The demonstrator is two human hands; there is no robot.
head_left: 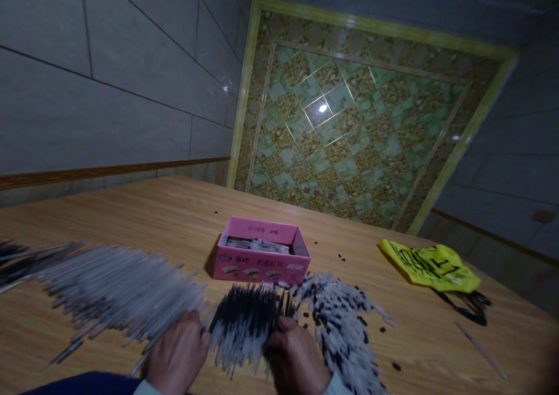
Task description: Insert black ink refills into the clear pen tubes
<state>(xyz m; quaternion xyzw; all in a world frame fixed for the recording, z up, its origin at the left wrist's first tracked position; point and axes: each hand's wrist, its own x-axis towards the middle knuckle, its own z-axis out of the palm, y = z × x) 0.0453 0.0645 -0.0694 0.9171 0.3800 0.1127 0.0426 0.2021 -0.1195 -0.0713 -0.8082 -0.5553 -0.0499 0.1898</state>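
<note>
My left hand (180,348) is closed at the right end of a wide pile of thin, pale translucent sticks (126,284); what its curled fingers hold is hidden. My right hand (297,351) is also closed, fingers bent together, against the right side of a row of black-topped sticks (244,319) with pale lower ends. Dark tips rise just behind its fingertips, but whether it grips them is unclear. Right of that hand spreads a heap of short white and black pieces (345,325). Behind the row stands an open pink box (262,267) with printed sides and pale sticks lying inside.
On the right of the wooden table (349,255) lies a yellow bag (430,264) with black writing and dark straps. One loose stick (480,350) rests nearer. Dark sticks (26,264) lie far left. Tiny black bits are scattered about. Tiled floor (336,109) shows beyond the table edge.
</note>
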